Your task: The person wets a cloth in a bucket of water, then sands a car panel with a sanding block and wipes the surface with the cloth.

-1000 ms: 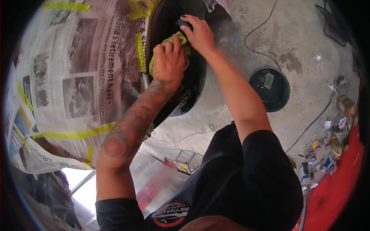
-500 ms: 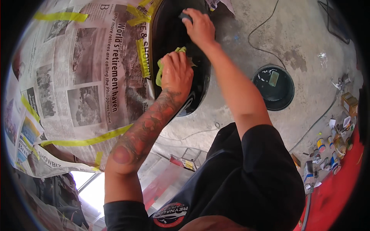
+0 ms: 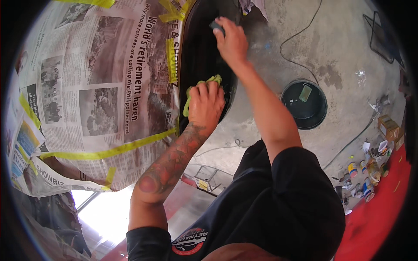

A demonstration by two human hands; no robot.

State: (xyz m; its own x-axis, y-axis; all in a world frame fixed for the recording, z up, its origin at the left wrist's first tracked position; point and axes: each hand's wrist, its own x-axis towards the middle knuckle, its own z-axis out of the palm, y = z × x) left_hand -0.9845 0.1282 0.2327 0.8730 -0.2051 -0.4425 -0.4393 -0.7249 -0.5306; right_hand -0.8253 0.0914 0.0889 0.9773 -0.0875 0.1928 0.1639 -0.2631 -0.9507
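Observation:
A glossy black curved car panel lies under both of my hands. My left hand presses a crumpled yellow-green cloth against the panel's near part, its fingers bent over it. Farther along, my right hand grips a small dark block, like a sanding block, between thumb and fingers at the panel. The block's underside is hidden. Left of the panel, newspaper sheets cover the bodywork, held by yellow masking tape along the panel's edge.
On the concrete floor at right stands a dark round bucket of water with a greenish rectangular pad in it. A thin cable runs to it. Cans and bottles, plus a cardboard box, sit by a red surface.
My left hand has slid nearer along the panel with the cloth. My right hand, still holding the block, has come slightly nearer too. The whole view has turned a little.

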